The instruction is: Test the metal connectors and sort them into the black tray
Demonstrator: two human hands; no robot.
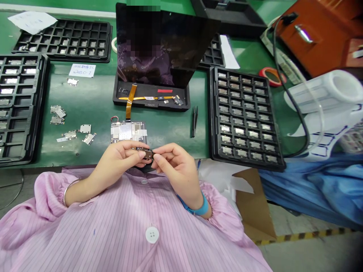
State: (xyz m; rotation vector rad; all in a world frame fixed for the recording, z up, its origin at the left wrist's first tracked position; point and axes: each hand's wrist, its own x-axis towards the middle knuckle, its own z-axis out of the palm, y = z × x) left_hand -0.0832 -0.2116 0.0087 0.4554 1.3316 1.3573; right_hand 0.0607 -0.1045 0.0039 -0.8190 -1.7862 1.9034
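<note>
Between my two hands, just over the table's front edge, is a small circuit board module (pixel 148 153) with a metal shield. My left hand (pixel 124 155) pinches it between thumb and fingers. The thumb and fingertips of my right hand (pixel 176 164) are closed on its right end. Right behind my hands lies a larger circuit board (pixel 126 131), partly covered by my left hand. An orange flat cable (pixel 131 102) runs from that board to a screen (pixel 161 49) propped upright in a black tray (pixel 150 104). Black tweezers (pixel 194 121) lie to the right.
Several loose modules (pixel 70 135) lie on the green table at left. Black compartment trays of small modules stand at right (pixel 246 117), left (pixel 21 109) and back left (pixel 68 39). A cable (pixel 286 79), red tape roll (pixel 272 76) and white film roll (pixel 326 90) occupy the far right.
</note>
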